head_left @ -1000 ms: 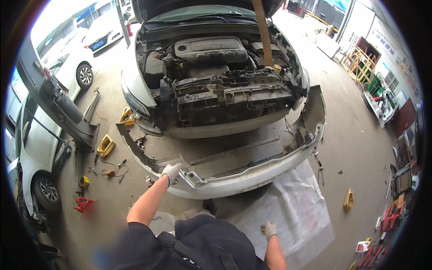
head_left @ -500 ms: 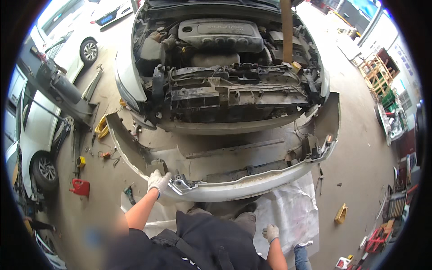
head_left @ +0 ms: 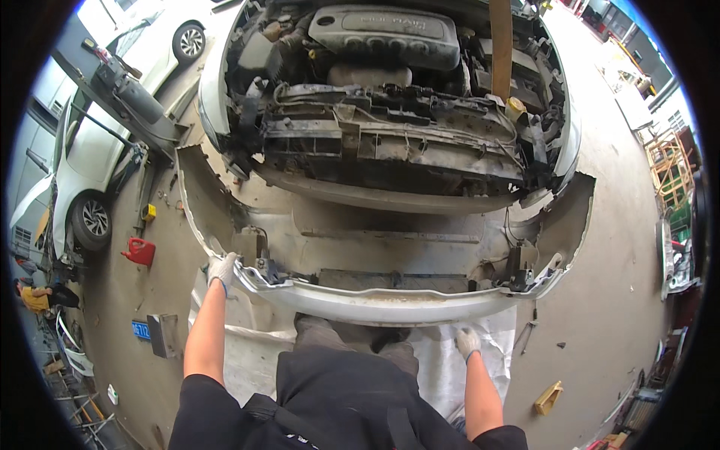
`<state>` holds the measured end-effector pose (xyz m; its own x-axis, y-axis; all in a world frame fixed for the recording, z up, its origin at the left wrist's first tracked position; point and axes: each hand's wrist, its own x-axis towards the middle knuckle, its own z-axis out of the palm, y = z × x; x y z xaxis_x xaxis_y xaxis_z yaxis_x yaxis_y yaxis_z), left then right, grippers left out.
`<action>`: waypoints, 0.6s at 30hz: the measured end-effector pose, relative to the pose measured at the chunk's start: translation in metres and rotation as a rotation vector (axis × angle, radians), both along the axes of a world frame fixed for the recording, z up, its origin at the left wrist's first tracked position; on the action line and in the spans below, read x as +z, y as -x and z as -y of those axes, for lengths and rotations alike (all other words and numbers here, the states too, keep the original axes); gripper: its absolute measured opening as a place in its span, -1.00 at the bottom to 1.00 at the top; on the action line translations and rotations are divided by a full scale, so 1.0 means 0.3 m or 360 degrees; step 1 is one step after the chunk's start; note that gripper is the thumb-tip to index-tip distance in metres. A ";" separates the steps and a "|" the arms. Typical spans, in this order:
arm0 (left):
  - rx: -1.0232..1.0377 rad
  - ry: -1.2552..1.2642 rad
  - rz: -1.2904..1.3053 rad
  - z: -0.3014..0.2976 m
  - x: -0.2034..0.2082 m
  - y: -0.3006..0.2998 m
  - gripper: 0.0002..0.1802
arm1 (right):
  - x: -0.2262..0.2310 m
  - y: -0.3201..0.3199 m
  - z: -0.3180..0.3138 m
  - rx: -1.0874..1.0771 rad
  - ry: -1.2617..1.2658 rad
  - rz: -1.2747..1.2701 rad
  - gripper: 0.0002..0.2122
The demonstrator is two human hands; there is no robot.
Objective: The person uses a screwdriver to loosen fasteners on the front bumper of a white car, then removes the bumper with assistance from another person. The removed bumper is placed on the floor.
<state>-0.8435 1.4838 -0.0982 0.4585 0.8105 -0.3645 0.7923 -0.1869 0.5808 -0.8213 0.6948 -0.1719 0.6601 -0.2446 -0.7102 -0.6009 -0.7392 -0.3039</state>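
Observation:
A detached front bumper cover (head_left: pixel 360 307), pale silver and curved, stretches across in front of me with its inner side facing up. My left hand (head_left: pixel 223 268), in a white work glove, is closed on its edge near the left corner. My right hand (head_left: pixel 468 342), gloved too, is held low just below the bumper's right part, apart from it, with its fingers loosely spread and nothing seen in them. Beyond stands a car with its hood raised, the engine cover (head_left: pixel 382 36) and the bare front frame exposed.
A white sheet (head_left: pixel 442 375) lies under my feet. On the floor at left are a red jug (head_left: pixel 139 252), a blue plate (head_left: pixel 141 330) and a lift post (head_left: pixel 127 94); a yellow container (head_left: pixel 548 398) lies at right. A person (head_left: pixel 45 295) is at far left.
My left hand has shifted left along the bumper's edge, still gripping. My right hand has come up and forward toward the bumper. The view has turned, and the bumper sits more level before me.

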 end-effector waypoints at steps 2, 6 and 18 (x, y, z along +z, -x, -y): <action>-0.0179 -0.0839 -0.0715 0.300 0.286 -0.184 -0.13 | 0.023 -0.065 0.001 0.0049 0.0172 0.0146 -0.54; -0.1172 -0.1261 -0.0133 0.384 0.167 -0.181 -0.20 | 0.108 -0.228 -0.140 0.0202 0.0258 0.0169 -0.52; -0.1986 -0.0674 -0.1029 0.541 -0.136 -0.164 -0.56 | 0.104 -0.228 -0.435 0.0708 0.0339 -0.0320 -0.43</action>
<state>-0.7942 1.3213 -0.1390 0.7797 0.1160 -0.6153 0.0880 -0.9932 -0.0758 -0.7528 0.8253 -0.1408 0.5890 -0.1249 -0.7984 -0.2462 -0.9687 -0.0301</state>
